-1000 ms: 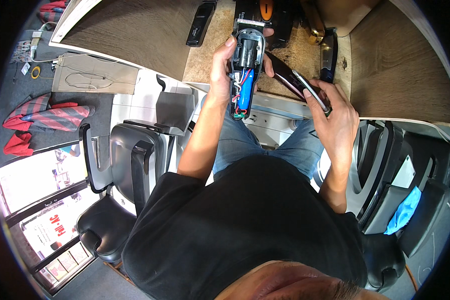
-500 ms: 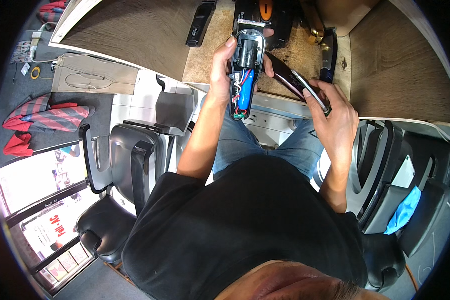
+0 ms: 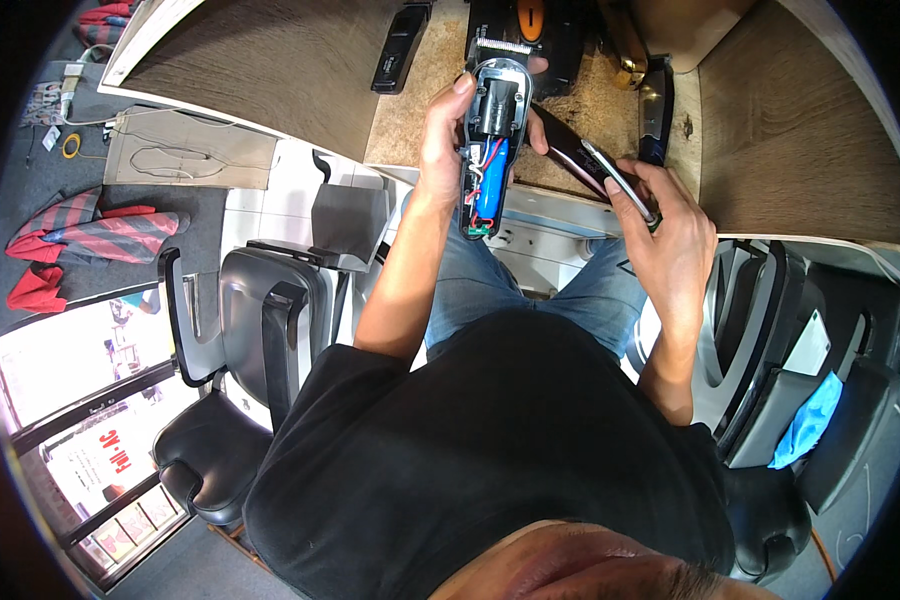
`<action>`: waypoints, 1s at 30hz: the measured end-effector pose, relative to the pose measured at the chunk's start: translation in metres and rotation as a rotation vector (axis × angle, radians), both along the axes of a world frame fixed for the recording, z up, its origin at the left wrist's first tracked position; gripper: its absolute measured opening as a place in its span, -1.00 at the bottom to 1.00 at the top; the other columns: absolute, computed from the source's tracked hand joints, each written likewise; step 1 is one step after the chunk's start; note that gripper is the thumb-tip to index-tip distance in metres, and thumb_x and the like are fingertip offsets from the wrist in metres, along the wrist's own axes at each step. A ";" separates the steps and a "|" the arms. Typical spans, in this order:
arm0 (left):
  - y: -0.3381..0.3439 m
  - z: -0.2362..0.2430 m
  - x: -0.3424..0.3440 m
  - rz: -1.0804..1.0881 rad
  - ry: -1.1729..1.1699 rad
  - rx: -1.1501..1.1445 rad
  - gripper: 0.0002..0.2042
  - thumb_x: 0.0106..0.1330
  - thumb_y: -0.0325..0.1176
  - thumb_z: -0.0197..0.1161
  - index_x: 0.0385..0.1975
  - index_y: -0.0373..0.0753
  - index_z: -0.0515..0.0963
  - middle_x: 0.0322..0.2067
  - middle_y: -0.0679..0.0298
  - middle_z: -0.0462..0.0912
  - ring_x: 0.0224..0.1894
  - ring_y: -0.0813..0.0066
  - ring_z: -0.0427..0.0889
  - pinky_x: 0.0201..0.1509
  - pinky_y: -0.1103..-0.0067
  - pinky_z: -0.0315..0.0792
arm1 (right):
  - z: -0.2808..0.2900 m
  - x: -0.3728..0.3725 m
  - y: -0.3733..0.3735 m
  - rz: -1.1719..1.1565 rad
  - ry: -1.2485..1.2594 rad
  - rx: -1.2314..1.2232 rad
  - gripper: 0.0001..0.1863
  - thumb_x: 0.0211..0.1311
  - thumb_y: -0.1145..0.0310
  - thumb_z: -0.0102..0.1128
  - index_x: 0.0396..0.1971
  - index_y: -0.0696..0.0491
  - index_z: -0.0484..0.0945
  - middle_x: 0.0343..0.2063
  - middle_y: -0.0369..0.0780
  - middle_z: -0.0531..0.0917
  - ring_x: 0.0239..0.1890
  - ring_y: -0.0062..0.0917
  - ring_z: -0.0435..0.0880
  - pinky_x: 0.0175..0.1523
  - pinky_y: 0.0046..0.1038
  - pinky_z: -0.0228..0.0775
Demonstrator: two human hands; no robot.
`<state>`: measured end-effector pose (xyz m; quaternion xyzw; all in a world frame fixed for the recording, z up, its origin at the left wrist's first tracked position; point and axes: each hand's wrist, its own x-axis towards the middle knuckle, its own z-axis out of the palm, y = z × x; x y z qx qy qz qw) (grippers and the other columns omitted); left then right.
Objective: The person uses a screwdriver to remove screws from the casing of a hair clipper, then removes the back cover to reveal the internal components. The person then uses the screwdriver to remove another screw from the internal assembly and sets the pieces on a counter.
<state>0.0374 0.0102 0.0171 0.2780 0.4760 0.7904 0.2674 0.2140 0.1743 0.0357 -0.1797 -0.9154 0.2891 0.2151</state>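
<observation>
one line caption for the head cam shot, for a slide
Left hand holds an opened hair clipper showing its blue battery; right hand holds its removed cover.

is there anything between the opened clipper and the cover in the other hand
Nothing solid: in the head view a strip of speckled countertop shows between the opened clipper and the dark cover.

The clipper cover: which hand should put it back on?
Probably the right hand: it already holds the dark cover beside the opened clipper, which the left hand grips.
</observation>
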 end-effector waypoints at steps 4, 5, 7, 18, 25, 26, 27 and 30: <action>0.001 -0.001 0.001 0.011 -0.006 -0.013 -0.28 0.54 0.09 -0.29 0.27 -0.52 0.45 -0.54 -0.01 0.65 -0.41 0.28 0.67 -0.19 0.49 0.49 | 0.000 0.000 -0.001 0.003 -0.003 -0.024 -0.67 0.25 0.24 0.43 -0.05 0.07 0.70 -0.28 -0.15 0.70 -0.37 -0.28 0.74 -0.23 -0.30 0.56; 0.000 -0.003 0.001 0.022 -0.024 -0.015 -0.28 0.55 0.09 -0.28 0.27 -0.52 0.45 -0.55 0.03 0.63 -0.43 0.31 0.66 -0.22 0.50 0.48 | 0.006 0.002 -0.002 0.007 -0.001 -0.027 -0.67 0.25 0.24 0.43 -0.05 0.07 0.70 -0.28 -0.15 0.70 -0.37 -0.28 0.74 -0.23 -0.30 0.56; -0.001 -0.003 0.000 0.030 -0.043 -0.009 -0.28 0.55 0.10 -0.28 0.27 -0.52 0.46 -0.56 0.06 0.62 -0.44 0.34 0.65 -0.26 0.51 0.47 | 0.027 0.010 -0.008 0.012 -0.072 -0.217 -0.57 0.30 0.26 0.41 0.09 0.12 0.58 -0.24 -0.13 0.65 -0.37 -0.41 0.65 -0.21 -0.39 0.52; -0.001 -0.007 -0.003 -0.003 -0.044 0.026 -0.30 0.60 0.11 -0.19 0.24 -0.55 0.46 -0.36 0.11 0.66 -0.48 0.41 0.60 -0.33 0.49 0.50 | 0.007 0.066 -0.024 0.647 0.065 -1.237 -0.45 0.31 0.74 -0.02 0.28 0.12 0.23 -0.16 -0.22 0.42 -0.22 -0.56 0.51 -0.11 -0.49 0.38; 0.000 -0.008 -0.005 -0.011 -0.052 0.060 -0.31 0.61 0.09 -0.20 0.24 -0.55 0.46 -0.35 0.10 0.67 -0.49 0.41 0.60 -0.35 0.48 0.51 | -0.039 0.073 -0.065 0.876 -0.185 -1.502 -0.53 0.59 0.44 0.03 0.38 0.02 0.14 -0.07 -0.21 0.39 -0.11 -0.51 0.58 0.07 -0.35 0.51; 0.000 -0.008 -0.004 -0.017 -0.050 0.061 -0.31 0.61 0.09 -0.20 0.24 -0.55 0.46 -0.35 0.11 0.67 -0.49 0.40 0.60 -0.35 0.48 0.51 | -0.045 0.075 -0.067 0.931 -0.259 -1.538 -0.53 0.60 0.41 0.04 0.38 0.02 0.14 -0.09 -0.21 0.41 -0.09 -0.50 0.59 0.09 -0.35 0.51; 0.000 -0.007 -0.003 0.003 -0.053 0.044 -0.31 0.61 0.10 -0.21 0.24 -0.54 0.47 -0.39 0.13 0.66 -0.50 0.41 0.59 -0.35 0.49 0.49 | -0.051 0.074 -0.068 0.989 -0.299 -1.496 -0.51 0.61 0.38 0.04 0.39 0.02 0.13 -0.16 -0.21 0.46 -0.08 -0.50 0.59 0.11 -0.37 0.48; -0.003 -0.007 -0.004 0.001 -0.049 0.019 -0.30 0.61 0.11 -0.22 0.24 -0.52 0.47 -0.45 0.17 0.63 -0.51 0.43 0.58 -0.37 0.51 0.47 | -0.062 0.074 -0.063 1.033 -0.344 -1.384 -0.45 0.61 0.36 0.05 0.45 0.02 0.08 -0.17 -0.19 0.50 -0.11 -0.49 0.58 0.10 -0.37 0.46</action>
